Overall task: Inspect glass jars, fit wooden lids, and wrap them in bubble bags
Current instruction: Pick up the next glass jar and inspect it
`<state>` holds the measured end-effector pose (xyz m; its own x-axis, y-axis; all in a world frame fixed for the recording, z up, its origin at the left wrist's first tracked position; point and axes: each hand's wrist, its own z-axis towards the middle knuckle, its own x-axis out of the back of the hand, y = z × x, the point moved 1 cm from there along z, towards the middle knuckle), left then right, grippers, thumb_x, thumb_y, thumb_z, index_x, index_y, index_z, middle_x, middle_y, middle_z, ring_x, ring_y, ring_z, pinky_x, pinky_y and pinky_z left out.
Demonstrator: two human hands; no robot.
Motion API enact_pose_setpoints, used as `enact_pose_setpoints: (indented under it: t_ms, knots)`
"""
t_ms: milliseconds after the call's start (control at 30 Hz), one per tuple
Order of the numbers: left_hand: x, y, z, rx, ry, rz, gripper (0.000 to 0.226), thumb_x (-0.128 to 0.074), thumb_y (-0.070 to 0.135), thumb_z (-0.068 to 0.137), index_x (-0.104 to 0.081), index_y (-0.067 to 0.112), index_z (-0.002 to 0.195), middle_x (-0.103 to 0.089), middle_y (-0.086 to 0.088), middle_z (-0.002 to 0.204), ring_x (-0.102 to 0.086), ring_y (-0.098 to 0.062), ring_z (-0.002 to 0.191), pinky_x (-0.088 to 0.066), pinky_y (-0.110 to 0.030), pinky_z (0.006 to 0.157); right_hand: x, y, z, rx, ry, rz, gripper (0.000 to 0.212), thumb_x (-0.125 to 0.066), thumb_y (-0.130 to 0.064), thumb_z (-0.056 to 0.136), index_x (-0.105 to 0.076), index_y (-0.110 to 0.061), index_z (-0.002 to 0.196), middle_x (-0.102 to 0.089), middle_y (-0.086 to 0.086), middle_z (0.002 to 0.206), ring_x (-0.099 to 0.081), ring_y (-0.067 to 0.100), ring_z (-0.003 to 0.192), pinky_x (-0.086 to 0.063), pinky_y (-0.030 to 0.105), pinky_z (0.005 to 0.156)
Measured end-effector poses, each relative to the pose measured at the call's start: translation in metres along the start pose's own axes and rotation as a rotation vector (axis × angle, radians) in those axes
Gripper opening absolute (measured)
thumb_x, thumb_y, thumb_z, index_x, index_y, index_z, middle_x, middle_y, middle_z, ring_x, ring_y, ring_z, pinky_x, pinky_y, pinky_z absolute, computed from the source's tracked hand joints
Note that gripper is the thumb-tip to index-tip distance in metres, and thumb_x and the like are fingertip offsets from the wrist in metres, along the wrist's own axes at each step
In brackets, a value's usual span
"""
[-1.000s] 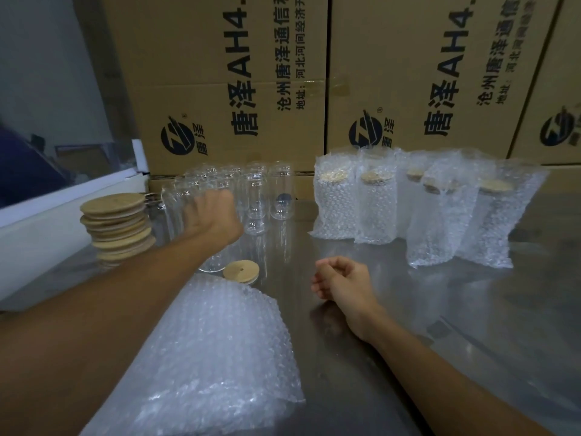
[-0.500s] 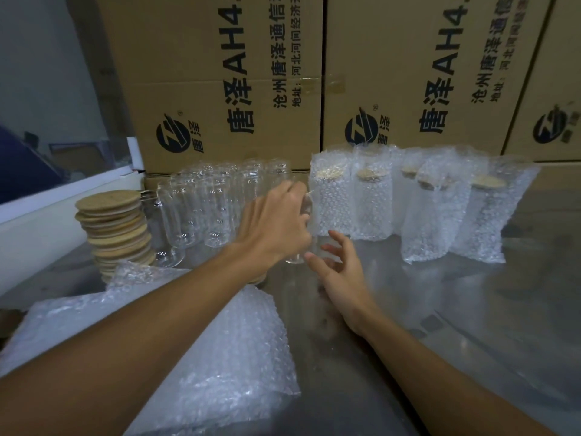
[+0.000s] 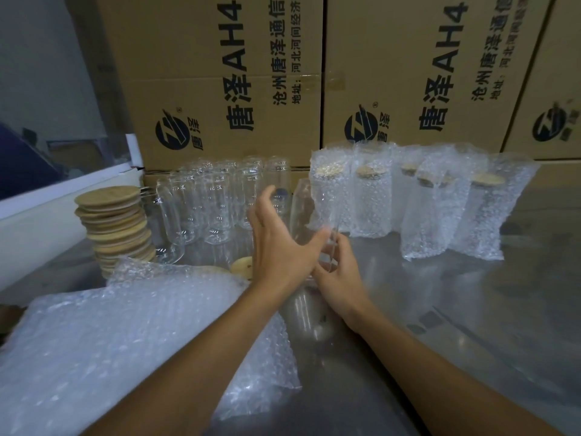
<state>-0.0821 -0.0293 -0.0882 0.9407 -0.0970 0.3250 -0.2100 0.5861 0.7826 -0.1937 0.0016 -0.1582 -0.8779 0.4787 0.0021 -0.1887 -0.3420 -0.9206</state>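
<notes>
Head view: right hand (image 3: pixel 338 278) grips a glass jar (image 3: pixel 303 215) low down, left hand (image 3: pixel 279 247) spread open beside it.

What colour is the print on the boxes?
Black, on plain brown cardboard boxes, seen in the head view.

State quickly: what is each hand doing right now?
Left hand: open, fingers spread, holding nothing.
Right hand: gripping the bare glass jar.
</notes>
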Motion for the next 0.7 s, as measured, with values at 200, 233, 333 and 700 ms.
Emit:
enact_pose_setpoints:
  t_ms: [200,233,333,700]
  knots:
    - [-0.025,-0.02,-0.019,0.335,-0.054,-0.28,0.091,-0.081,0.04,0.078,-0.024,0.033,0.149,-0.048,-0.004,0.146,-0.055,-0.021,0.127,-0.044,-0.043,0.109,-0.005,-0.005,-0.006,0.061,-0.051,-0.084,0.081,-0.063,-0.046,0.089,-0.024,-0.017,0.154,-0.06,0.001,0.133,-0.064,-0.008,0.109,-0.052,0.012,0.087]
    - [-0.028,-0.021,-0.021,0.337,-0.033,-0.312,0.088,-0.08,0.036,0.079,-0.026,0.034,0.148,-0.049,-0.003,0.145,-0.056,-0.02,0.125,-0.045,-0.042,0.108,-0.005,-0.004,-0.006,0.064,-0.059,-0.102,0.077,-0.062,-0.043,0.093,-0.023,-0.019,0.155,-0.061,-0.006,0.131,-0.061,-0.015,0.108,-0.048,0.007,0.085]
    - [-0.033,-0.024,-0.028,0.373,0.015,-0.357,0.085,-0.078,0.039,0.081,-0.027,0.038,0.15,-0.043,0.0,0.15,-0.051,-0.018,0.131,-0.045,-0.044,0.109,-0.004,0.0,-0.006,0.058,-0.084,-0.088,0.062,-0.056,-0.031,0.103,-0.016,-0.033,0.151,-0.062,-0.043,0.113,-0.054,-0.029,0.102,-0.043,-0.002,0.079]
    - [-0.033,-0.03,-0.04,0.383,0.101,-0.486,0.07,-0.079,0.024,0.076,-0.036,0.032,0.13,-0.05,0.0,0.132,-0.054,0.002,0.104,-0.053,-0.022,0.079,0.004,-0.009,-0.013,0.078,-0.072,-0.15,0.064,-0.047,0.011,0.091,-0.048,-0.019,0.148,-0.061,-0.023,0.127,-0.054,-0.025,0.108,-0.045,0.004,0.086]
